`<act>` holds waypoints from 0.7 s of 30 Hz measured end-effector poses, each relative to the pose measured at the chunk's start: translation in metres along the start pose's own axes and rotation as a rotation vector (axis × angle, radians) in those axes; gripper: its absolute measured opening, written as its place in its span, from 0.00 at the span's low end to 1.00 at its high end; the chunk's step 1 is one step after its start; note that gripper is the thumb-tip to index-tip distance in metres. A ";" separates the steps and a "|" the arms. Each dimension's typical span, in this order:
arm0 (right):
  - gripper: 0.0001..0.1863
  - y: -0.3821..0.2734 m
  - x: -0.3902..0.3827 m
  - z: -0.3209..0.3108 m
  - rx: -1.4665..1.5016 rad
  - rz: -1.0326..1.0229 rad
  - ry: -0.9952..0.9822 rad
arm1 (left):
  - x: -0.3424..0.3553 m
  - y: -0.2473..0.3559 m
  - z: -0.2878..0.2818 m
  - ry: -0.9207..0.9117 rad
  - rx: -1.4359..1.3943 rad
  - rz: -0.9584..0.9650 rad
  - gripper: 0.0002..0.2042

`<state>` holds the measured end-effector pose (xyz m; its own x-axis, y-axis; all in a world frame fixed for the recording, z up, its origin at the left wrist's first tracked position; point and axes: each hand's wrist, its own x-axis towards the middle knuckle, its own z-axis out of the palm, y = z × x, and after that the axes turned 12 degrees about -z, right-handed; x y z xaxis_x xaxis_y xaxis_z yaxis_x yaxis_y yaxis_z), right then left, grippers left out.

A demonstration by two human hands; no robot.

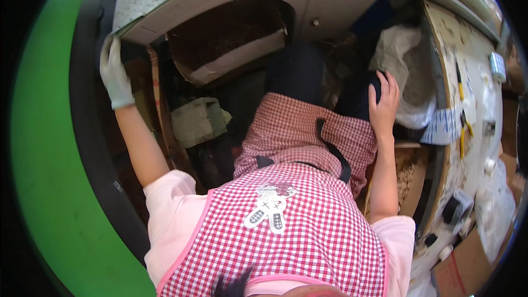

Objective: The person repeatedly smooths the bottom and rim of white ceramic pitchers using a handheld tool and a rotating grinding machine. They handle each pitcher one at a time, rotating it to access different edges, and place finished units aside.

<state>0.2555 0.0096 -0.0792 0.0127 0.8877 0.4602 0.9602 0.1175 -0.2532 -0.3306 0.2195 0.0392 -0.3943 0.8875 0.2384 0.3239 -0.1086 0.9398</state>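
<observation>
My left hand, in a pale work glove, reaches up at the far left. Its fingers are stretched out at the corner of the white worktable, and I cannot tell how firmly they touch it. My right hand is bare and rests on my dark-trousered right knee with the fingers extended and nothing in it. Beside that knee a crumpled whitish plastic sack hangs or stands. My red-and-white checked apron spreads over my lap.
An open cardboard box sits under the worktable. A greyish block-like container lies on the left. The right-hand bench carries yellow-handled tools and plastic bags. A black-edged green surface borders the left side.
</observation>
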 end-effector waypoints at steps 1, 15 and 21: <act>0.20 -0.002 -0.003 -0.006 -0.025 -0.018 -0.003 | -0.027 -0.023 -0.018 0.016 0.052 -0.083 0.25; 0.16 -0.010 -0.006 -0.019 -0.254 -0.153 0.096 | -0.234 -0.201 -0.174 0.757 1.084 -0.777 0.22; 0.16 -0.016 -0.007 -0.023 -0.256 -0.134 0.083 | -0.188 -0.199 -0.202 0.024 1.633 -0.215 0.26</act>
<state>0.2461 -0.0091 -0.0590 -0.1066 0.8310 0.5459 0.9938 0.1060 0.0327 -0.4940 -0.0164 -0.1431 -0.5560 0.8149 0.1638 0.7665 0.5789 -0.2781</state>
